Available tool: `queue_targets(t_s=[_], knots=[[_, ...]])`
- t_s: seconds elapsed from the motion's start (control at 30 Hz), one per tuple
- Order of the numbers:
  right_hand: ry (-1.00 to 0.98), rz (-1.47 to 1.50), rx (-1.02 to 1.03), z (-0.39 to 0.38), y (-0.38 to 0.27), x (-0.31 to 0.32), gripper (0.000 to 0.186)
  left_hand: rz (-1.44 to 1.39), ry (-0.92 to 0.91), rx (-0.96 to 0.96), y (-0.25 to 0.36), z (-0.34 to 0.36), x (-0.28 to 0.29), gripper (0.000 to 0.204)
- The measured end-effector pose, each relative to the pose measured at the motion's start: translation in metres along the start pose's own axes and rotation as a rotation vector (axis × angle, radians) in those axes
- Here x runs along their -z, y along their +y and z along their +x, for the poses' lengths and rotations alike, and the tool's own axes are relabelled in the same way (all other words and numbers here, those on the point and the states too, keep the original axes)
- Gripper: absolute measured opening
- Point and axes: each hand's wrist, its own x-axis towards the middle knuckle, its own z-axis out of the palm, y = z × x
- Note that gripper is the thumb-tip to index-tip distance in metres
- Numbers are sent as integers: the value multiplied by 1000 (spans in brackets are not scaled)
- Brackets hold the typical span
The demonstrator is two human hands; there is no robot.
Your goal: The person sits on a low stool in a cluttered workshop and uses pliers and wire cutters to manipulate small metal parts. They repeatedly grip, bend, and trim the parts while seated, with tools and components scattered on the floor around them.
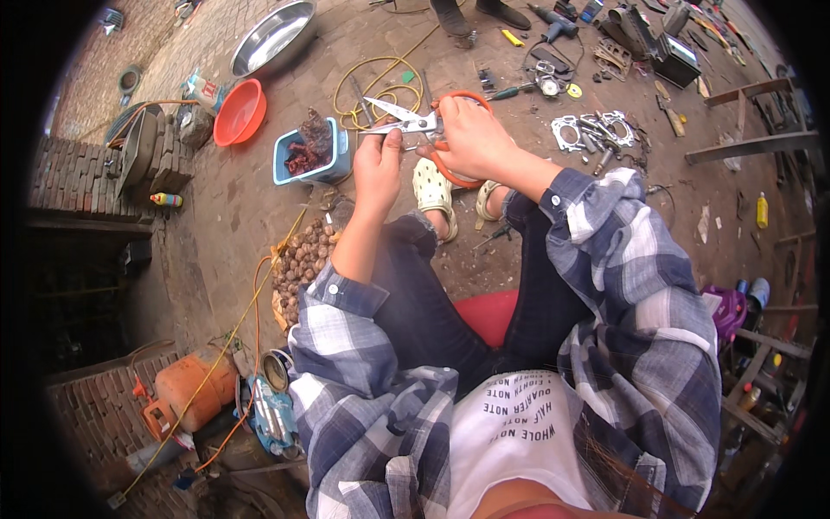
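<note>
My right hand (471,138) is closed round the orange handles of a large pair of scissors (419,124), held up in front of me over the ground. Its silver blades stand apart and point left. Just below the lower blade is my left hand (379,169), fingers bent and thumb pressed in. What it pinches, if anything, is too small to make out. Beyond my left wrist sits a light blue square basin (341,160) with dark red-brown stuff (309,156) in it. A pile of round brown walnut-like things (304,259) lies beside my left forearm.
Farther left stand a red-orange basin (240,112) and a big metal bowl (273,37). A yellow hose (380,86) loops ahead. Metal engine parts (596,134) and a power drill (553,22) lie right. An orange gas cylinder (194,389) rests lower left. Another person's shoes (454,22) show at the top.
</note>
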Motion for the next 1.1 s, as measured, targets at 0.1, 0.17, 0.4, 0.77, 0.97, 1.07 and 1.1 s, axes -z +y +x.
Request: queue_targets(t_s=[0.1,0.17,0.4,0.77,0.97,1.07,1.1], knots=[[-74,57,-82,-1,-8,5,64,140,34,-85,-2,1,1,37],[-99,31,-95,-1,-7,3,64,184,54,-135,1,0,1,35],[-112,-21,-95,-5,-12,4,64,164,70,-223,3,-3,0,30],[-144,4,-112,-4,-12,6,65,192,40,-162,5,-5,5,35],[-52,81,-114,1,-4,-10,68,13,-50,-41,-5,4,5,34],[-38,60,-99,-1,1,-9,67,-158,-54,-31,2,2,-1,29],[-35,52,-88,-1,2,-9,67,-169,-55,-33,2,1,0,29]])
